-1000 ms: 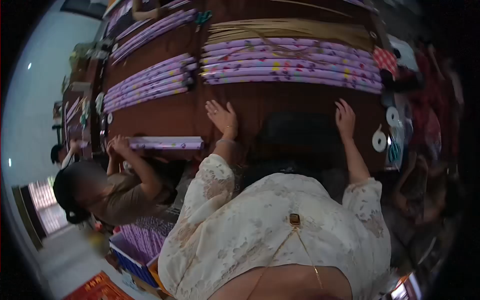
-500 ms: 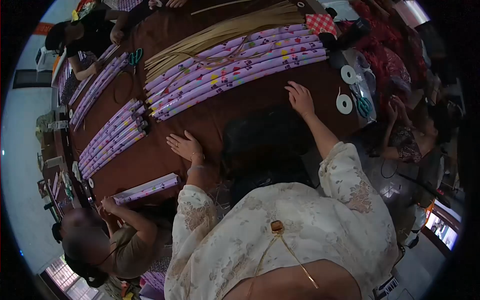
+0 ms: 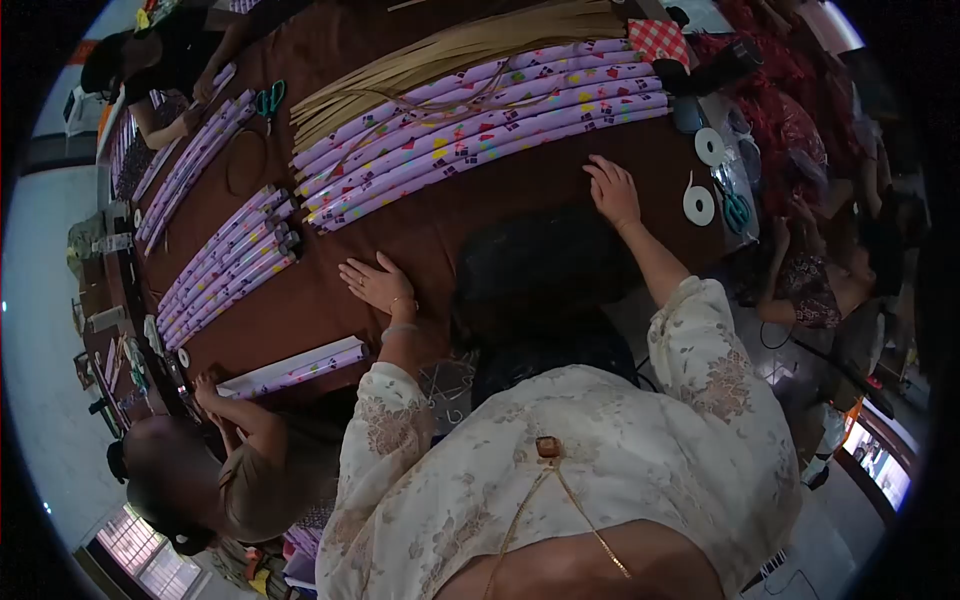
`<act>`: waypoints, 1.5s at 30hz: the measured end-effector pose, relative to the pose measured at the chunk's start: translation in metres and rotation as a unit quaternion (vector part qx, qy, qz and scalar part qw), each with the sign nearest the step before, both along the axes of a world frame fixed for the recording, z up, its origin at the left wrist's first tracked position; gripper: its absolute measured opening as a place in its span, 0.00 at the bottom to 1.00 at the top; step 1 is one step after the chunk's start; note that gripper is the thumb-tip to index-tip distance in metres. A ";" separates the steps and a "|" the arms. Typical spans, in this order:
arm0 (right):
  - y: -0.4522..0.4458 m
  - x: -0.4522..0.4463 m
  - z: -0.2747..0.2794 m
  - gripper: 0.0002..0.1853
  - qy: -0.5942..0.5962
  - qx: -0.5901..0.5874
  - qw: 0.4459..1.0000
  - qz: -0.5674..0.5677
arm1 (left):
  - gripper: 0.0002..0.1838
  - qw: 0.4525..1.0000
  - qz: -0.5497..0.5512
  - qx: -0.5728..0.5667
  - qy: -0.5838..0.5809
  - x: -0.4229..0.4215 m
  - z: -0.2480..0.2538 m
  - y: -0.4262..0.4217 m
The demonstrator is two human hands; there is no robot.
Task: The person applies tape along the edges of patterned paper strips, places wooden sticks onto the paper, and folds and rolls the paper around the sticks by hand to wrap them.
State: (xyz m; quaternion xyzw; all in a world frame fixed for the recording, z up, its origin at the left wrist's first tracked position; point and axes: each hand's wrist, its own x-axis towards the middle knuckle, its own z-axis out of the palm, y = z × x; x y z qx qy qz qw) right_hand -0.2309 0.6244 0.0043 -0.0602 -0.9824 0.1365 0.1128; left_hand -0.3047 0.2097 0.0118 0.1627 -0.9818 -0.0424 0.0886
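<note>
My left hand (image 3: pixel 380 285) lies palm down on the brown tablecloth (image 3: pixel 350 262), fingers spread, holding nothing. My right hand (image 3: pixel 612 192) rests on the cloth further right, fingers apart and also empty. Beyond both hands lies a row of purple patterned rolls (image 3: pixel 480 145), with flat tan strips (image 3: pixel 450 62) behind them. A dark, flat-looking object (image 3: pixel 540 255) sits between my forearms at the table's near edge; I cannot make out what it is.
More purple rolls (image 3: pixel 225 265) lie on the left. Teal scissors (image 3: pixel 269 100) are at the back left, others (image 3: pixel 736 210) at the right beside white tape rolls (image 3: pixel 699 205). A co-worker (image 3: pixel 240 440) at the lower left touches a wrapped piece (image 3: pixel 300 366). Other people sit around.
The view has swung to the right, shifting the table leftward in the picture. Both my hands stay flat on the cloth. The co-worker at the lower left has moved their arms slightly.
</note>
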 end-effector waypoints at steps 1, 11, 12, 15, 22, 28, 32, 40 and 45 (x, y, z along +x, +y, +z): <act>-0.001 0.002 0.000 0.14 0.007 0.002 1.000 0.003 | 0.33 1.000 0.003 0.006 -0.003 0.002 0.004 0.000; -0.049 -0.057 0.043 0.19 0.068 -0.076 0.986 0.131 | 0.30 0.963 -0.256 0.038 0.078 -0.011 0.027 0.049; -0.061 -0.071 0.052 0.21 0.068 -0.083 0.979 0.175 | 0.30 0.962 -0.257 0.039 0.080 -0.019 0.026 0.067; -0.089 -0.095 0.052 0.24 0.105 -0.042 0.967 0.230 | 0.30 0.936 -0.329 0.033 0.124 -0.040 0.024 0.106; -0.025 -0.081 0.031 0.25 0.073 0.019 0.990 0.122 | 0.32 0.946 -0.321 -0.031 0.011 -0.052 0.014 0.115; 0.101 -0.054 0.026 0.24 0.088 0.067 0.993 -0.037 | 0.33 0.947 -0.317 -0.051 0.011 -0.050 0.004 0.111; 0.129 -0.043 0.028 0.24 0.106 0.087 0.985 -0.106 | 0.32 0.949 -0.311 -0.054 0.017 -0.049 0.002 0.112; 0.045 -0.057 0.036 0.26 0.078 0.014 0.997 0.017 | 0.32 0.948 -0.314 -0.053 0.017 -0.049 0.002 0.113; 0.015 -0.076 0.041 0.26 0.068 -0.002 0.995 0.070 | 0.32 0.949 -0.308 -0.071 0.009 -0.048 0.004 0.114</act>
